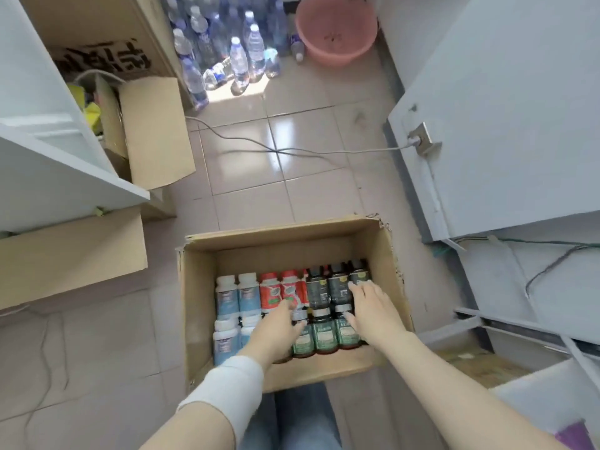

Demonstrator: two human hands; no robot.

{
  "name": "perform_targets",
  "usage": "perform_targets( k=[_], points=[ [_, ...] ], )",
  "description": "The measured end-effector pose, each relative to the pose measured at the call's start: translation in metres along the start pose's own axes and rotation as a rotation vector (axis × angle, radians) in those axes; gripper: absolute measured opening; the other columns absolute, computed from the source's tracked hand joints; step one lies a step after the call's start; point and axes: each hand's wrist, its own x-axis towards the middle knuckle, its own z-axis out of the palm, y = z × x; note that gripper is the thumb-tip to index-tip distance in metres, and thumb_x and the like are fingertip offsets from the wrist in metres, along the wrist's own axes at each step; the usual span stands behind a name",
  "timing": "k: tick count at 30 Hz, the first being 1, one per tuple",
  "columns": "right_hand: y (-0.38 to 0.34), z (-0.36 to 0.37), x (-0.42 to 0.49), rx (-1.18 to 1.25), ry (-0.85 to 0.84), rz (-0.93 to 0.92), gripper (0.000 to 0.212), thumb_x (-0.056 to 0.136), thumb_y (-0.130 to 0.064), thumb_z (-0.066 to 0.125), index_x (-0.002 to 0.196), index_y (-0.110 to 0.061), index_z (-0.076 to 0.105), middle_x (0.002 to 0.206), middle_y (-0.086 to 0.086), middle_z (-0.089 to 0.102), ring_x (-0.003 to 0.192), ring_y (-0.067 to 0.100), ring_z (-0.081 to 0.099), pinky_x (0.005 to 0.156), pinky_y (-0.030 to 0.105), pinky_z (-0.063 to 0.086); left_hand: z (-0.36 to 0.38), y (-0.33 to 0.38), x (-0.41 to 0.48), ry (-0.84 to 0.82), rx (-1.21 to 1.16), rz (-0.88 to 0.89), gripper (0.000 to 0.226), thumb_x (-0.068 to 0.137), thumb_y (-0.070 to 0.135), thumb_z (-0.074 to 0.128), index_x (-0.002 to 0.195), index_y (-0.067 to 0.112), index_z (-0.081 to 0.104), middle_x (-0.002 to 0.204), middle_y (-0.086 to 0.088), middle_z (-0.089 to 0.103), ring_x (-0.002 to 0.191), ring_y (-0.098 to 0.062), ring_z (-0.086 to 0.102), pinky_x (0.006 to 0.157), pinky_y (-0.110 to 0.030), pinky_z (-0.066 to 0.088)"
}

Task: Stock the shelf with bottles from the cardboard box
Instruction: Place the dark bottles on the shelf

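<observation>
Matt cardboard box [383, 254], glossy floor tiles [246, 164].

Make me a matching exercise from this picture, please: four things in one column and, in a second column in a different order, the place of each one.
Things
1. pale blue bottles
2. red bottles
3. green-label bottles
4. pink basin

Places
A. on the floor, next to the water bottles
B. near row of the cardboard box, between the left hand and the right hand
C. left side of the box
D. far row of the box, in the middle

Pairs: 1-C, 2-D, 3-B, 4-A
</observation>
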Motion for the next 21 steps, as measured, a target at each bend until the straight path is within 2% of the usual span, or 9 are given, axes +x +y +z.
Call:
perform_targets(
  k=[2, 5, 9, 14, 16, 19, 21],
  points=[
    [0.006, 0.002, 0.038, -0.008, 0.026, -0.022, 0.069, 0.093, -0.039, 0.047, 0.148, -0.011, 0.016, 0.154, 0.010, 0.020, 0.144, 0.027, 0.014, 0.116, 0.035, 0.015, 0.007, 0.007, 0.035, 0.032, -0.139, -0.021, 0.052, 0.095, 0.034, 0.051, 0.140, 0.014, 0.035, 0.136, -0.006, 0.052, 0.121, -0.022, 0.053, 0.098, -0.030, 0.040],
    [0.012, 0.004, 0.080, -0.123, 0.039, -0.068, 0.081, 0.087, -0.051, 0.052, 0.147, -0.010, 0.017, 0.149, 0.014, 0.030, 0.143, 0.031, 0.016, 0.116, 0.038, 0.017, 0.014, 0.016, 0.076, 0.121, -0.277, -0.034, 0.054, 0.093, 0.033, 0.055, 0.139, 0.010, 0.037, 0.137, -0.009, 0.051, 0.123, -0.023, 0.051, 0.101, -0.029, 0.039],
    [0.016, 0.006, 0.105, -0.250, -0.067, -0.107, 0.088, 0.078, -0.062, 0.056, 0.145, -0.016, 0.024, 0.141, 0.013, 0.040, 0.134, 0.033, 0.030, 0.114, 0.043, 0.021, 0.021, 0.019, 0.100, 0.148, -0.342, -0.042, 0.058, 0.090, 0.038, 0.059, 0.136, 0.007, 0.042, 0.136, -0.008, 0.052, 0.126, -0.022, 0.049, 0.098, -0.026, 0.038],
    [0.015, 0.002, 0.112, -0.143, -0.078, -0.091, 0.082, 0.071, -0.059, 0.066, 0.138, -0.022, 0.036, 0.136, 0.006, 0.048, 0.128, 0.030, 0.036, 0.110, 0.041, 0.023, 0.021, 0.018, 0.102, 0.138, -0.446, -0.048, 0.058, 0.085, 0.035, 0.065, 0.132, 0.007, 0.045, 0.132, -0.008, 0.055, 0.119, -0.021, 0.053, 0.096, -0.027, 0.041],
    [0.014, 0.002, 0.111, -0.096, -0.051, -0.102, 0.081, 0.070, -0.057, 0.069, 0.137, -0.025, 0.037, 0.134, 0.005, 0.050, 0.127, 0.029, 0.036, 0.110, 0.041, 0.024, 0.019, 0.014, 0.099, 0.133, -0.472, -0.037, 0.057, 0.086, 0.034, 0.065, 0.132, 0.007, 0.044, 0.132, -0.008, 0.053, 0.118, -0.019, 0.052, 0.092, -0.023, 0.040],
    [0.014, 0.001, 0.103, -0.003, 0.059, -0.138, 0.080, 0.068, -0.051, 0.073, 0.136, -0.026, 0.040, 0.129, 0.005, 0.052, 0.125, 0.027, 0.039, 0.115, 0.045, 0.019, 0.009, 0.008, 0.087, 0.177, -0.547, -0.021, 0.053, 0.088, 0.029, 0.063, 0.133, 0.007, 0.044, 0.130, -0.005, 0.053, 0.111, -0.014, 0.051, 0.086, -0.019, 0.035],
    [0.012, -0.003, 0.094, 0.162, 0.147, -0.140, 0.079, 0.067, -0.042, 0.077, 0.135, -0.024, 0.042, 0.126, 0.006, 0.051, 0.121, 0.026, 0.043, 0.111, 0.039, 0.026, 0.000, 0.001, 0.077, 0.207, -0.603, -0.023, 0.053, 0.088, 0.029, 0.062, 0.133, 0.008, 0.044, 0.127, -0.002, 0.053, 0.107, -0.012, 0.050, 0.088, -0.022, 0.037]
  ],
)
